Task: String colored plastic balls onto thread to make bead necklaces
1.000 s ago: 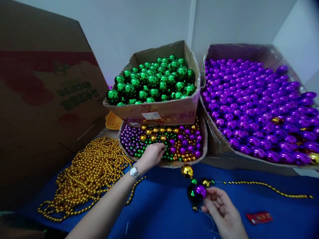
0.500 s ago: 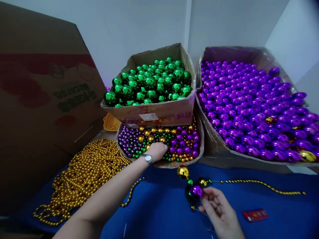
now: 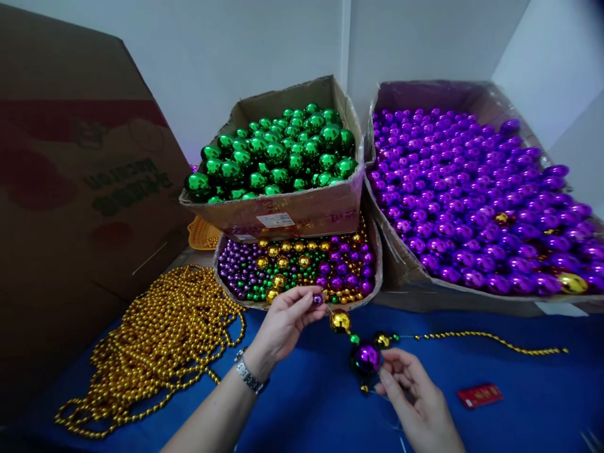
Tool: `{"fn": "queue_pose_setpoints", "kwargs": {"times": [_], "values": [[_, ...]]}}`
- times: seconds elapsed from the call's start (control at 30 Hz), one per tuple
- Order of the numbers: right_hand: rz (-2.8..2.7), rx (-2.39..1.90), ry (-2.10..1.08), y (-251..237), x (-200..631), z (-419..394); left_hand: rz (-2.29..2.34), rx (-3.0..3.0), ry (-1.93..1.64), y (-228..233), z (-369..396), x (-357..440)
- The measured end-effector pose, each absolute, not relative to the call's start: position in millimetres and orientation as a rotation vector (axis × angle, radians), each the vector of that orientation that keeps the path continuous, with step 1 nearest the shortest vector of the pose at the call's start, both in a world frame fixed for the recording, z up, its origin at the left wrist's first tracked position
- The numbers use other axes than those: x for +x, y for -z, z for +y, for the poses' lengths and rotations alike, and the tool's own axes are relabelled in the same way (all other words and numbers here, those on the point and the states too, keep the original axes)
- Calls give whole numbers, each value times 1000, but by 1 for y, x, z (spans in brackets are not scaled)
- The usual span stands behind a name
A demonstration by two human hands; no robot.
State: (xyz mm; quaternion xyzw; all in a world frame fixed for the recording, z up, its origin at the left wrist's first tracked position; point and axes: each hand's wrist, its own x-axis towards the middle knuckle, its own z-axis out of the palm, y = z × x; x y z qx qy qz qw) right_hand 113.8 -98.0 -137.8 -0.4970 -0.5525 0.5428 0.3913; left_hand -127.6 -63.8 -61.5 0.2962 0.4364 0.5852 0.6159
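Note:
Just in front of the low box of mixed beads [image 3: 342, 268], my left hand [image 3: 287, 321] pinches a small purple bead [image 3: 318, 299] at the end of a thin string. Strung close by are a large gold bead [image 3: 340, 321], a small green bead [image 3: 354, 339] and a large purple bead [image 3: 367, 358]. My right hand [image 3: 415, 390] has its thumb and fingers closed on the purple bead's right side. A smaller gold bead [image 3: 382, 340] hangs by it, and the string runs on to a row of tiny gold beads [image 3: 491, 340].
Behind stand a carton of green balls [image 3: 276, 151] and a wide carton of purple balls [image 3: 467, 201]. Gold bead strands [image 3: 160, 346] lie heaped at left, beside a tall cardboard box [image 3: 75, 207]. A red packet [image 3: 480, 396] rests on the blue cloth [image 3: 302, 402].
My left hand has come out of the low box toward me, now with a small purple bead at the string end. My right hand stays at the large purple bead. The view has shifted slightly.

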Motion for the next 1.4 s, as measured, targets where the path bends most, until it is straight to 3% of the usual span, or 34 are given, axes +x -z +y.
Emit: {"fn": "queue_pose_setpoints", "kwargs": {"times": [1.07,1.4], "values": [[-1888,-1288,-908,128,115,-121,1254,998,-1313,58,-99,-133],[-1885,-1322,-1145,169,108,-146,1305,1039,-1091,100,-134,-118]]}}
